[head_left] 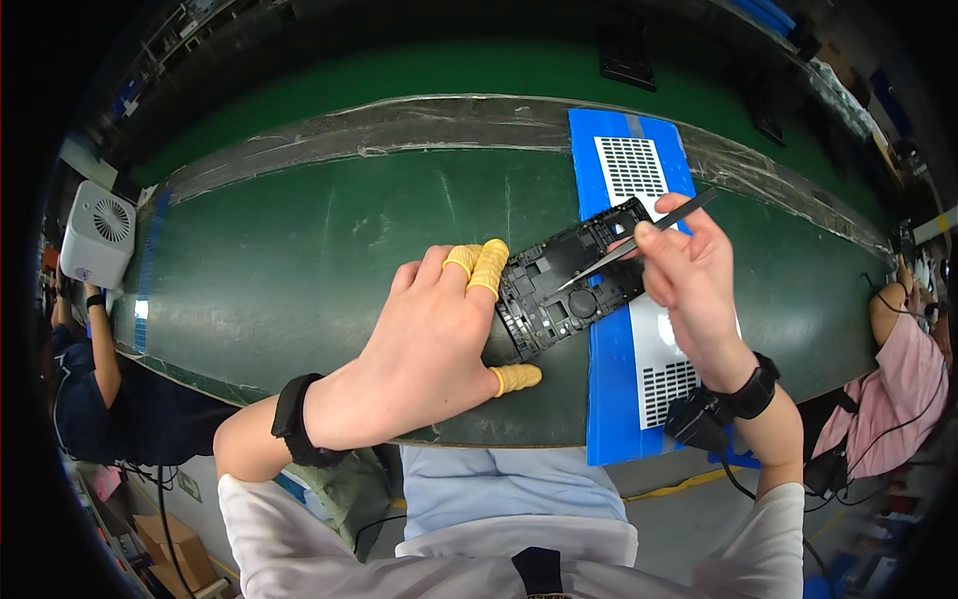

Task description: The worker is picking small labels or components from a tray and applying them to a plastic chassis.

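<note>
A black phone middle frame (569,275) lies slanted in front of me, its right part over a blue board. My left hand (414,329) is closed about its left end, with yellow finger cots (487,268) on the thumb and two fingers. The fingers are at the upper left edge; the thumb is by the lower left corner. My right hand (689,275) pinches dark tweezers (604,261) above the frame's right end. Their thin tip points down left at the middle of the frame. Whether the tip holds anything is too small to tell.
The blue board (611,399) crosses the green tabletop (299,250), bearing a white sheet of small black labels (631,165). A white fan unit (98,235) stands at the far left. Other people sit at both sides, one in a pink top (888,384).
</note>
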`<state>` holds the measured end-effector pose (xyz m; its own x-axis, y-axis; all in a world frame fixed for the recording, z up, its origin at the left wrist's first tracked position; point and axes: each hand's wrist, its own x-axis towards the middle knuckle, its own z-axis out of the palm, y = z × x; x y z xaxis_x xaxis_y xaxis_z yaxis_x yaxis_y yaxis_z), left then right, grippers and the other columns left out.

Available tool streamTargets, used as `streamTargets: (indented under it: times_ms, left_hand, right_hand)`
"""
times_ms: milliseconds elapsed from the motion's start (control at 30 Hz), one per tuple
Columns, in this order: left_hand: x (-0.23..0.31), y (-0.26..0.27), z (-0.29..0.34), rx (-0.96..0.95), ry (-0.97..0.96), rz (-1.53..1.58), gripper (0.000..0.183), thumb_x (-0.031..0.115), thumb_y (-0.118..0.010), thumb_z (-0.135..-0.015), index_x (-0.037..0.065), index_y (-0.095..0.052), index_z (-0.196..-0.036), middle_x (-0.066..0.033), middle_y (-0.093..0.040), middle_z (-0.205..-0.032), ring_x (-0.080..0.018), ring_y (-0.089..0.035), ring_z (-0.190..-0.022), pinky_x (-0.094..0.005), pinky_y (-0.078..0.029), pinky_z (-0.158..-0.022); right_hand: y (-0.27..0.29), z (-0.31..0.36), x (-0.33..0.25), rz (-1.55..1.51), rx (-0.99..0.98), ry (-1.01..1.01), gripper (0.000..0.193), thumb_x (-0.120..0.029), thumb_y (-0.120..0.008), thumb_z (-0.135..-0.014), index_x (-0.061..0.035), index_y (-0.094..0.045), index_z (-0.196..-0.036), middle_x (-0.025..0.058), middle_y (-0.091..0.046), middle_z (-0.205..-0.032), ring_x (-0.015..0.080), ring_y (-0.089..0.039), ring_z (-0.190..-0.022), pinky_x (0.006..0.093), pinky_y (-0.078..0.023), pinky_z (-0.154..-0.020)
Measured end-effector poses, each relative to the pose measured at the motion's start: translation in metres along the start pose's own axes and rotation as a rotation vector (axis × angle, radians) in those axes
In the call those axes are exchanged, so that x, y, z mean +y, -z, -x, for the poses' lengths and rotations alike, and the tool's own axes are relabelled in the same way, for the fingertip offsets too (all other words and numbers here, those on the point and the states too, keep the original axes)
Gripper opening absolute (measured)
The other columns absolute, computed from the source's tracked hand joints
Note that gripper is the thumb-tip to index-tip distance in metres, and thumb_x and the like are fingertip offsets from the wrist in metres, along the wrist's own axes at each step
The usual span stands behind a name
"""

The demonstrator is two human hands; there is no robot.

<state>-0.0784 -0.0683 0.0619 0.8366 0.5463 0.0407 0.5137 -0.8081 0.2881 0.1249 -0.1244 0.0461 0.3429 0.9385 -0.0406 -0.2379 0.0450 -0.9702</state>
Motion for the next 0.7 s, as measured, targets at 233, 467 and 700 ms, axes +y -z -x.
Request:
streamTargets:
  times_ms: [233, 467, 700]
  left_hand:
    - [-0.003, -0.006, -0.005, 0.020, 0.029, 0.021, 0.076, 0.038, -0.072, -0.050, -0.008, -0.044, -0.103, -0.0145, -0.045, -0.096, -0.0278, -0.042, -0.089, -0.0337, -0.035, -0.074]
    - [-0.010, -0.005, -0.009, -0.060, 0.026, 0.009, 0.077, 0.037, -0.072, -0.050, -0.008, -0.041, -0.105, -0.0149, -0.044, -0.096, -0.0287, -0.041, -0.089, -0.0342, -0.034, -0.074]
    - [-0.013, -0.006, -0.009, -0.007, -0.003, 0.079, 0.077, 0.032, -0.073, -0.047, -0.006, -0.041, -0.106, -0.0142, -0.044, -0.097, -0.0296, -0.041, -0.091, -0.0343, -0.034, -0.075]
  right_hand:
    - [-0.003, -0.006, 0.018, 0.125, -0.057, 0.123, 0.023, 0.002, -0.049, -0.076, -0.0026, -0.036, -0.095, 0.0146, -0.058, -0.071, 0.0038, -0.049, -0.051, 0.0140, -0.030, -0.039]
    - [-0.009, -0.010, 0.015, 0.161, -0.049, 0.028, 0.024, 0.004, -0.049, -0.076, -0.0019, -0.037, -0.096, 0.0150, -0.058, -0.071, 0.0028, -0.048, -0.050, 0.0135, -0.028, -0.037]
    - [-0.011, -0.012, 0.012, 0.216, -0.067, 0.002, 0.024, 0.003, -0.049, -0.076, -0.0017, -0.037, -0.096, 0.0151, -0.058, -0.069, 0.0018, -0.044, -0.044, 0.0142, -0.026, -0.035]
